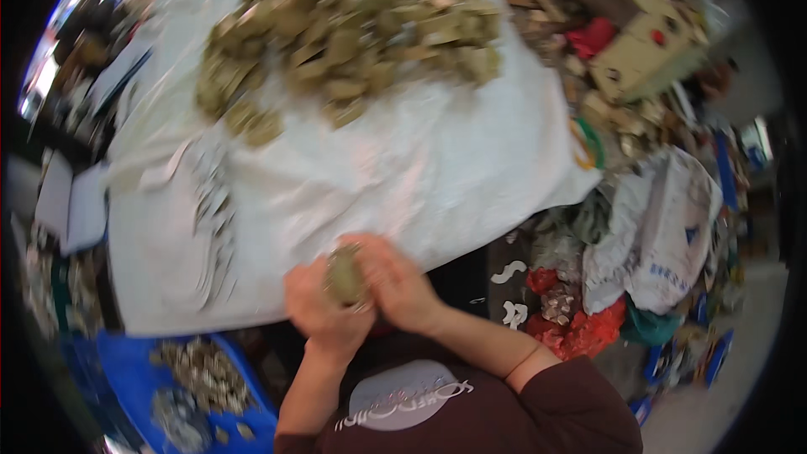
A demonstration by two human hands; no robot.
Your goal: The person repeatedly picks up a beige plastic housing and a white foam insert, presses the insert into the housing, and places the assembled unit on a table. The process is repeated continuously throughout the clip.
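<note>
Stack (345, 276) of olive-coloured pieces sits between my two hands, at the near edge of the white sheet (387, 168). I register the left hand (322, 301) closed around its left side and the right hand (399, 287) gripping its right side. Ahead, I locate a loose pile (340, 44) of similar pieces; white strips (210, 219) lie left.

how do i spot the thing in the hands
Start at the big white sheet and go to its near edge, where the left hand and right hand are. Between them is a small oblong olive-green object. Unlike the loose olive pieces heaped farther up the sheet, it is held.
</note>
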